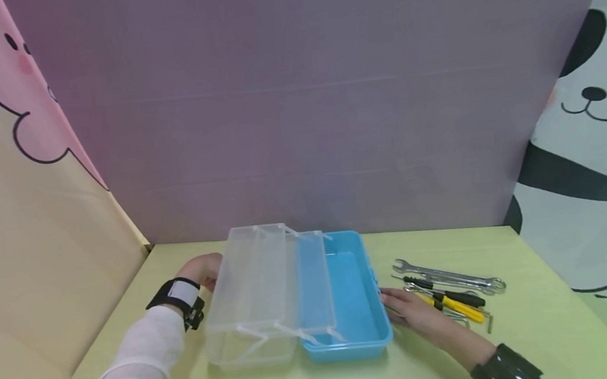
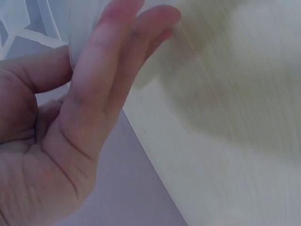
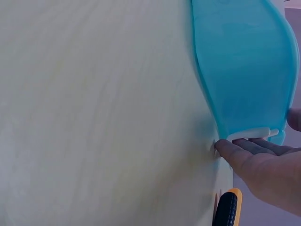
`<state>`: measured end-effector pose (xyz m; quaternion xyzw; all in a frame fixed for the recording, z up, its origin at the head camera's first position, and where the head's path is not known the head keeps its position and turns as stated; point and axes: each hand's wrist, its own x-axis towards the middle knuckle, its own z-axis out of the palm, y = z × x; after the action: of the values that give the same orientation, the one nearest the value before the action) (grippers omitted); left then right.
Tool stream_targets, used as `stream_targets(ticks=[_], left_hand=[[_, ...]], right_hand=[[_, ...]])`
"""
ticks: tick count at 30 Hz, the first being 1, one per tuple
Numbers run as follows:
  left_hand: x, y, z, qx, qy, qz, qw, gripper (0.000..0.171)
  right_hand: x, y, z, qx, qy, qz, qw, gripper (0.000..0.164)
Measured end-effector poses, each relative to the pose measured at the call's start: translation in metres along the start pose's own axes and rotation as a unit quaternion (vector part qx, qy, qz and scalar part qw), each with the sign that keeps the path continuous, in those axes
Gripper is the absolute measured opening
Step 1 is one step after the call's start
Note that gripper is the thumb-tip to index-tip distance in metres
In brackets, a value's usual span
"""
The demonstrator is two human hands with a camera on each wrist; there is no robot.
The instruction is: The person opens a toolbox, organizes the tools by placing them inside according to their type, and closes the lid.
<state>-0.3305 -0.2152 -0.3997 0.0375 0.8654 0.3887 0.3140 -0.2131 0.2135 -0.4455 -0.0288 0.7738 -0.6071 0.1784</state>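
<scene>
Head view shows the blue box at lower centre of the frame, its clear part spread leftward. Left hand pinches the clear edge between thumb and fingers. Right hand, fingers nearly straight, touches the box's right side. Tools lie beside it on the tabletop.

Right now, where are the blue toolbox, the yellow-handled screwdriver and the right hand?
Blue toolbox (image 1: 352,296): head view, on its inside floor.
Yellow-handled screwdriver (image 1: 464,311): head view, on its handle.
Right hand (image 1: 413,312): head view, on its back.
</scene>
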Motion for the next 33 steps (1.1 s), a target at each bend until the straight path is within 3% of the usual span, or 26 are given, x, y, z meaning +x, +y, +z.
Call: stream_targets(ticks=[8, 11, 14, 21, 26, 31, 33], left_hand=[[0.005, 0.003, 0.004, -0.018, 0.015, -0.016, 0.9996, 0.008], [0.004, 0.003, 0.006, -0.022, 0.023, -0.012, 0.9994, 0.007], [0.003, 0.002, 0.008, -0.026, 0.030, -0.008, 0.9992, 0.007], [0.003, 0.002, 0.009, -0.036, 0.039, 0.004, 0.9986, 0.007], [0.003, 0.003, 0.010, -0.025, 0.043, 0.007, 0.9987, 0.009], [0.002, 0.005, 0.011, -0.017, 0.041, 0.005, 0.9990, 0.011], [0.002, 0.005, 0.011, -0.017, 0.043, 0.001, 0.9989, 0.011]], right_hand=[[-0.004, -0.009, -0.003, -0.037, 0.004, 0.002, 0.999, 0.059], [-0.009, -0.017, -0.008, -0.093, 0.009, -0.017, 0.995, 0.054], [-0.015, -0.027, -0.016, -0.167, 0.015, -0.053, 0.985, 0.053], [-0.024, -0.040, -0.048, -0.290, 0.053, -0.168, 0.941, 0.054], [-0.032, -0.040, -0.070, -0.372, 0.118, -0.174, 0.904, 0.055], [-0.038, -0.039, -0.089, -0.441, 0.161, -0.195, 0.861, 0.062], [-0.039, -0.037, -0.097, -0.454, 0.173, -0.204, 0.850, 0.064]])
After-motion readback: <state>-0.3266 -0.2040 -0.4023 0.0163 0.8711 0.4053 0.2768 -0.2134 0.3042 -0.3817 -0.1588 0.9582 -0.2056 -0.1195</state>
